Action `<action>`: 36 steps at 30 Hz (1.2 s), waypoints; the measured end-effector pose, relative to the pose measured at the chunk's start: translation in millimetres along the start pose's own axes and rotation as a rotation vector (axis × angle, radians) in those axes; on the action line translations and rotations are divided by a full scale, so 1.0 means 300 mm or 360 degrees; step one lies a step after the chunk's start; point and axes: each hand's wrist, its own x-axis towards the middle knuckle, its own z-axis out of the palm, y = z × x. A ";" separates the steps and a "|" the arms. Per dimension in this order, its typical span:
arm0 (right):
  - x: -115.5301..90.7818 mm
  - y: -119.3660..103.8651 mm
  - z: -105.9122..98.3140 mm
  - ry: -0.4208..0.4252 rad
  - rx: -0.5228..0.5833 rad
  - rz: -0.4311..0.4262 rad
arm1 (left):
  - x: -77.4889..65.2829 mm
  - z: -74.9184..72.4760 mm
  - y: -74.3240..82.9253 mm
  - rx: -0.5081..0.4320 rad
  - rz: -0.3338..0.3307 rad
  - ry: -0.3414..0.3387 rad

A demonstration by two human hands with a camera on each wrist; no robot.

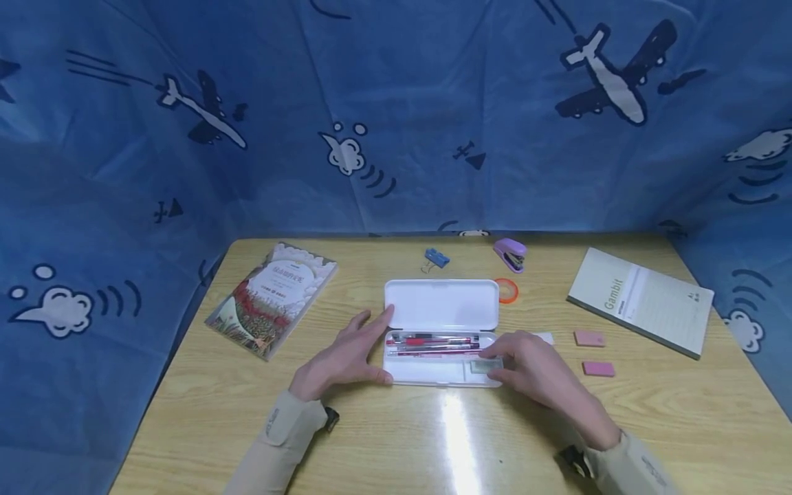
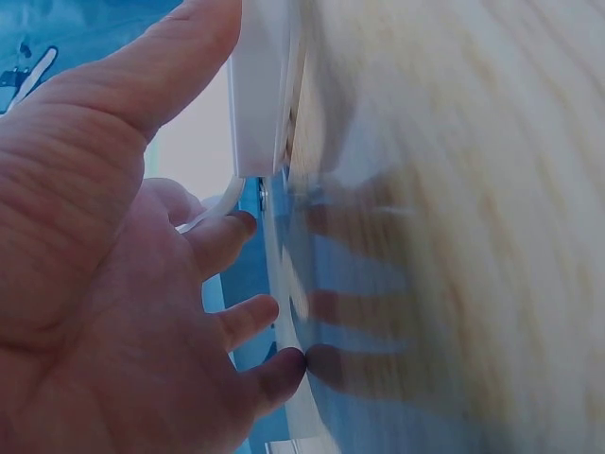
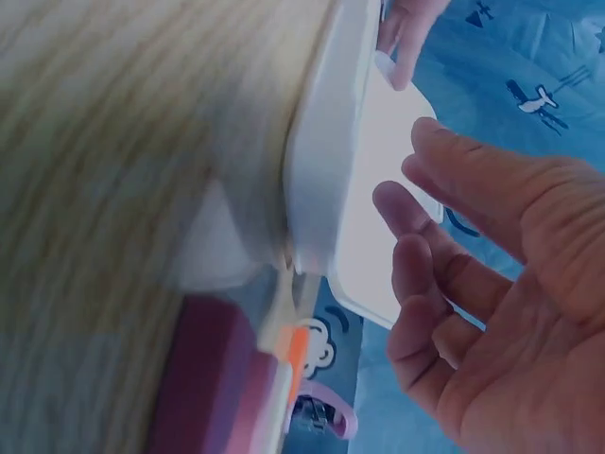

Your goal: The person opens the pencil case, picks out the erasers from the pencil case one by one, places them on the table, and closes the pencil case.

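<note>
A white pencil case point(image 1: 427, 372) lies open on the table, its lid point(image 1: 442, 302) tilted back. Several pens point(image 1: 430, 341) lie in its long upper compartment. The small right compartment contains a pale greenish rectangular block point(image 1: 484, 367). At the case's left end, my left hand point(image 1: 343, 357) spreads its thumb and fingers, with the thumb by the front corner and a fingertip at the lid. Over the right end is my right hand point(image 1: 532, 364), thumb and fingertips about the pale block. In the right wrist view, this hand's point(image 3: 510, 274) fingers are loosely bent, with nothing visible between them.
Two pink erasers point(image 1: 590, 338) and a small white piece point(image 1: 544, 337) lie right of the case. Behind are an orange ring point(image 1: 509, 291), a purple stapler point(image 1: 511, 253) and a blue binder clip point(image 1: 436, 258). A book point(image 1: 272, 299) lies left, a notebook point(image 1: 640, 302) right.
</note>
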 end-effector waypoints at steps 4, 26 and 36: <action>0.024 -0.007 0.026 -0.0013 -0.0096 0.0008 | 0.000 -0.001 0.000 -0.0004 0.0003 0.0003; 0.073 -0.013 0.071 -0.0066 -0.0523 -0.0078 | 0.001 -0.004 -0.002 -0.0015 0.0000 -0.0004; 0.038 -0.009 0.054 0.0110 -0.0585 -0.0290 | 0.000 -0.006 0.002 -0.0029 -0.0010 -0.0008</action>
